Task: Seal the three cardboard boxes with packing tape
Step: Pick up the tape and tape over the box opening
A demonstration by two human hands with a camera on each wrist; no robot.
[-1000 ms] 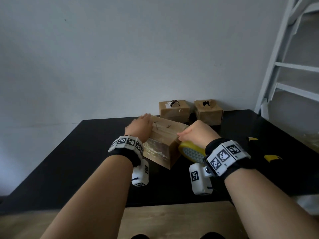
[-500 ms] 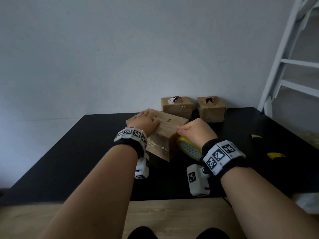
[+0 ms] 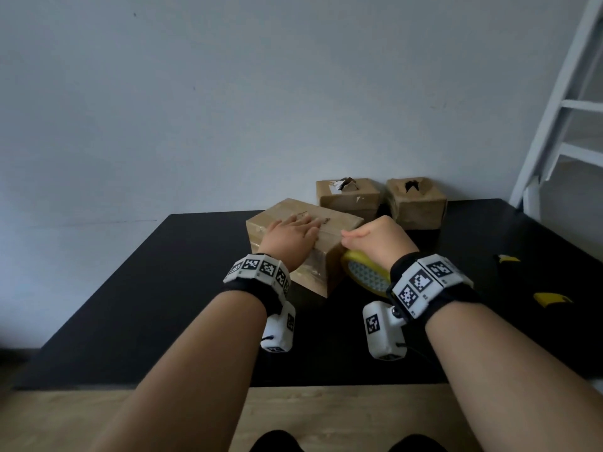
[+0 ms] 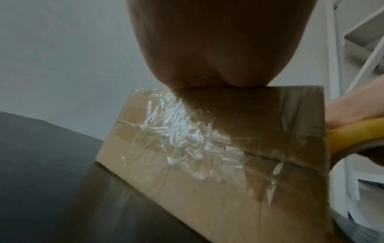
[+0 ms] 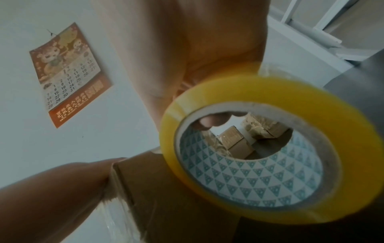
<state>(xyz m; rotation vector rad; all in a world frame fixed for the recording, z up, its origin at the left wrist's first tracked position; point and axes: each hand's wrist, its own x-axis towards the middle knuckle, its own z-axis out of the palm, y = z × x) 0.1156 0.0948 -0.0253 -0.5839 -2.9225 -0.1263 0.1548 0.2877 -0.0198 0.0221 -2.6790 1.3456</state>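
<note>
On black table, mid: near cardboard box (image 3: 329, 256), clear tape wrinkled over its near side
Left hand (image 3: 290, 238): flat on box top, fingers straight, pressing
Right hand (image 3: 380, 241): fingers curled round yellow tape roll (image 3: 365, 272), at box's right edge
Far, by wall: two more boxes, left one (image 3: 347, 199), right one (image 3: 416, 203), tops torn

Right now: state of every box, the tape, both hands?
Near box: flaps shut, clear tape on its near side.
Back-left box: top torn open.
Back-right box: top torn open.
Tape roll: held at the near box's right edge.
Left hand: flat on the near box.
Right hand: grips the tape roll.
</note>
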